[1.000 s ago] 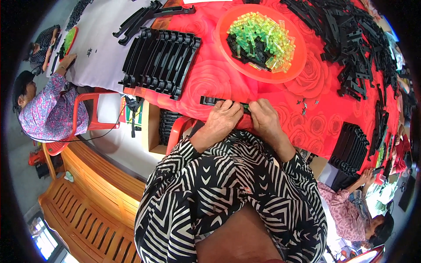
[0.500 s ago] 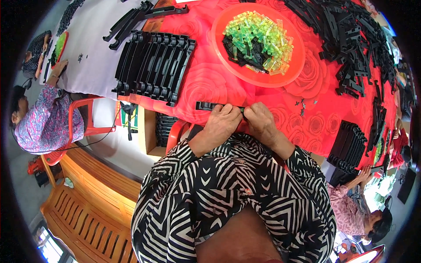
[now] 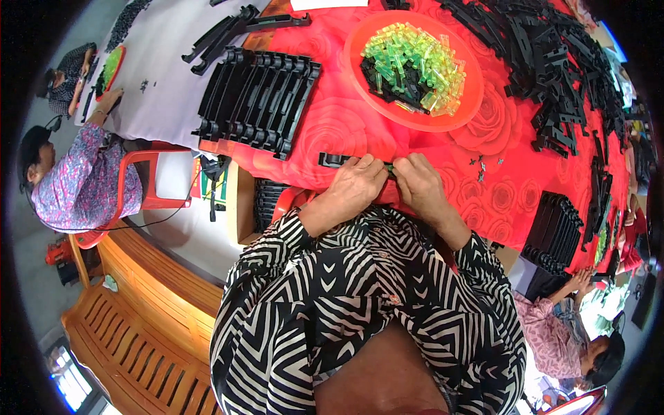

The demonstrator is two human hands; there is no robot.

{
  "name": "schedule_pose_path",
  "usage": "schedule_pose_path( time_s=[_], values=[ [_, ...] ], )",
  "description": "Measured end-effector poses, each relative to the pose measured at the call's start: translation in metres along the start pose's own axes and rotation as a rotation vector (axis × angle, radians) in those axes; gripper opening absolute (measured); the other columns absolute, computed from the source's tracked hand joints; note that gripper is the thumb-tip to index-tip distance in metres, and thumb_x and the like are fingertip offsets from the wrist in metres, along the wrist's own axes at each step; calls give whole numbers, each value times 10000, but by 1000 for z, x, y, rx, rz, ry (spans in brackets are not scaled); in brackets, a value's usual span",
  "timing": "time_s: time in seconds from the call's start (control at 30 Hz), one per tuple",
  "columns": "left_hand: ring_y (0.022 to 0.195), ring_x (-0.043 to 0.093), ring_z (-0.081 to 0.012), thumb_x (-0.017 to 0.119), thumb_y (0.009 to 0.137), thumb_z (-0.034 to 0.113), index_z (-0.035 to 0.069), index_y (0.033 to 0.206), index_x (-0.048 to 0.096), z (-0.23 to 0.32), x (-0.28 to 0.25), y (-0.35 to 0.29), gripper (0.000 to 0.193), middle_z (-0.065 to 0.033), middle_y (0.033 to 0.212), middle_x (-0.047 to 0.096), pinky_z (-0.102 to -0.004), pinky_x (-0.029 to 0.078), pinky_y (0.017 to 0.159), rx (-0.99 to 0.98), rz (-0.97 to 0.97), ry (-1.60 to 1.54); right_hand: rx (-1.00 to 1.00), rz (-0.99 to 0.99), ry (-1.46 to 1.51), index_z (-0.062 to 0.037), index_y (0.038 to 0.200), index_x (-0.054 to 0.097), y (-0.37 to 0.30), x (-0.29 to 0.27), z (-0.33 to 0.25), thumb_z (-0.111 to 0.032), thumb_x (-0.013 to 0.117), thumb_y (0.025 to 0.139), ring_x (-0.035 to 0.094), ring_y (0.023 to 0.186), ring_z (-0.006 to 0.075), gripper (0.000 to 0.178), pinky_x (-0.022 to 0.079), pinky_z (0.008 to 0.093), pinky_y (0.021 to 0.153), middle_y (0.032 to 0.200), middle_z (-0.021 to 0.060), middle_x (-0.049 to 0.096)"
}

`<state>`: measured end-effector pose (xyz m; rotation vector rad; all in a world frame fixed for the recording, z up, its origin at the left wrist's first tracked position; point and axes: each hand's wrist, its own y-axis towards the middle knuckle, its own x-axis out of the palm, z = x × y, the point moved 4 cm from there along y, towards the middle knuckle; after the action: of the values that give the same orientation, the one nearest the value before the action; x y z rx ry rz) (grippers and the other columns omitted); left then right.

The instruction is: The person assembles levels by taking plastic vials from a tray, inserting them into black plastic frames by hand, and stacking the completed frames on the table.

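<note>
My left hand (image 3: 354, 185) is closed round a long black plastic part (image 3: 333, 160), whose left end sticks out past my fingers. Close beside it, my right hand (image 3: 420, 185) has its fingers pinched at the other end of that part. A small dark green bit shows between the two hands; most of it is hidden by my fingers. Beyond them stands a round red tray (image 3: 469, 111) with a heap of clear yellow-green tubes (image 3: 443, 66) and small black pieces (image 3: 398, 88).
Black parts lie in a row (image 3: 257, 100) at left and a heap (image 3: 553, 76) at right. A black stack (image 3: 553, 232) sits at the right edge of the red tablecloth (image 3: 332, 131). Small dark pieces (image 3: 481, 166) lie nearby. Co-workers sit left and right; a wooden bench (image 3: 145, 304) is behind.
The view has shifted slightly, so the table things appear further right. My hands stay together at the black part, and its left end now shows less.
</note>
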<state>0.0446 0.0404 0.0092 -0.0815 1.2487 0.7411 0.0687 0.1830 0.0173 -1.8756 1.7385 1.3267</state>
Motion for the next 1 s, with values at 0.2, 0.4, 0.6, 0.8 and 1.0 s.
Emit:
schedule_pose_path(
  time_s=[0.2,0.4,0.6,0.8,1.0],
  values=[
    [819,592,-297,618,718,58,31,931,628,-16,-31,3,215,-108,873,607,-393,489,721,-148,169,-17,63,161,119,-4,925,594,-4,-15,6,8,633,799,562,763,330,132,465,398,674,799,146,553],
    [885,582,-342,700,758,144,46,912,608,-44,-13,10,204,-111,877,607,-438,492,735,-292,-129,-57,134,248,121,1,925,603,-13,-20,12,11,637,811,574,766,318,120,468,394,664,821,145,582],
    [934,594,-362,700,767,176,46,921,585,-45,-8,25,232,-156,892,606,-474,488,758,-285,-351,-115,174,279,140,-3,925,594,-17,-13,13,14,633,812,568,763,323,120,463,401,659,815,146,572],
    [911,597,-375,677,778,142,38,903,572,-47,-1,24,193,-172,871,612,-474,479,753,-265,-393,-209,166,267,139,-3,928,586,-21,-17,6,23,631,804,561,747,326,134,458,403,650,803,153,563],
    [844,611,-395,657,784,116,20,895,557,-33,-3,22,177,-188,833,620,-506,459,685,-344,-418,-268,151,337,177,7,943,584,-30,-12,8,50,629,790,565,753,330,165,459,391,655,823,160,580]
  ],
)
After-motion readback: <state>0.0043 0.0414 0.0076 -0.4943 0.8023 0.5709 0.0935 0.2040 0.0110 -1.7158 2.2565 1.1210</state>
